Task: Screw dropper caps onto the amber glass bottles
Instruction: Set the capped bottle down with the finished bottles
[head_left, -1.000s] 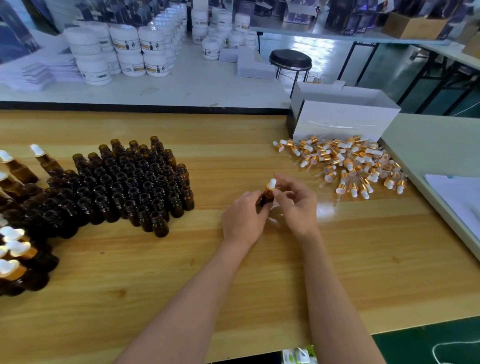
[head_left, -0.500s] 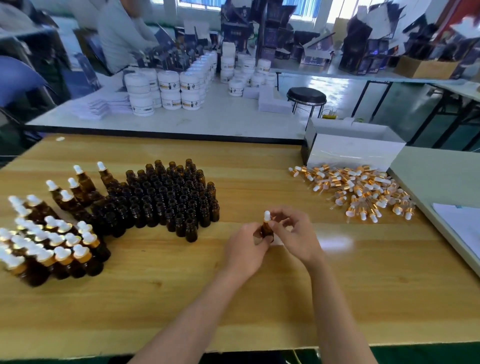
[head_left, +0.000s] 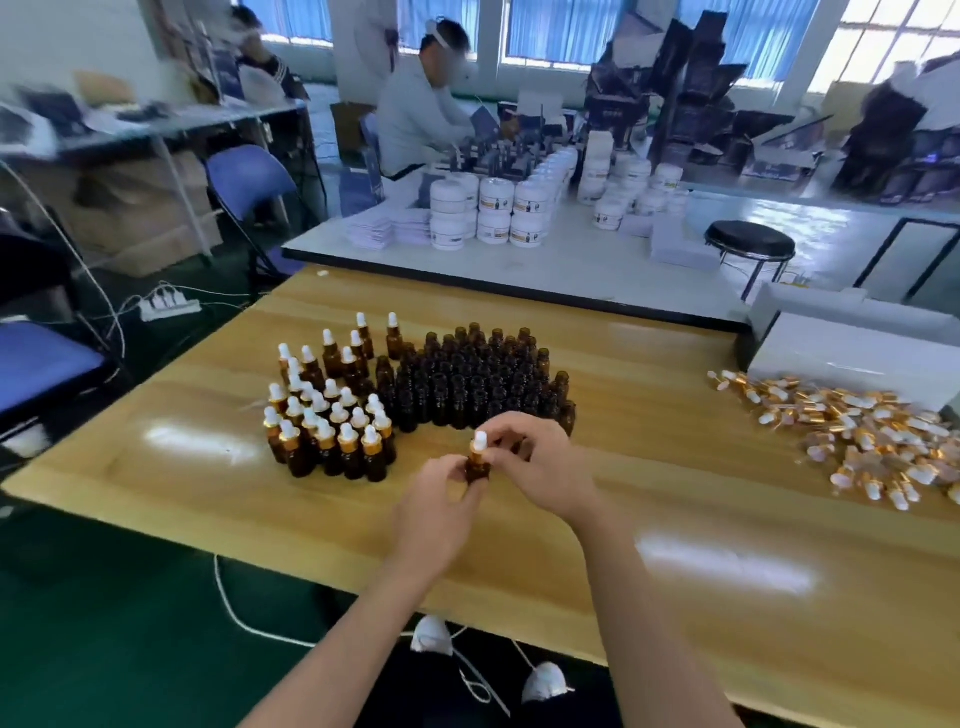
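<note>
Both grips are working one amber bottle (head_left: 477, 468), with its dropper cap (head_left: 479, 441) going on.

My left grip (head_left: 441, 501) is curling round the bottle's body just above the wooden surface (head_left: 675, 525), while my right grip (head_left: 543, 467) is pinching the cap from above. I am judging the thread to be the risk: a cap turning while tilted could be cross-threading, and a slipping bottle could be toppling the uncapped bottles (head_left: 478, 379) crowding just beyond my grips. Capped bottles (head_left: 332, 421) are standing to the left of my grips, and loose dropper caps (head_left: 857, 431) are lying well off to the right beside a white box (head_left: 852, 353). Farther off, white jars (head_left: 493, 208) are stacking on another table, near a black stool (head_left: 749, 243) and a seated person (head_left: 415, 119).
</note>
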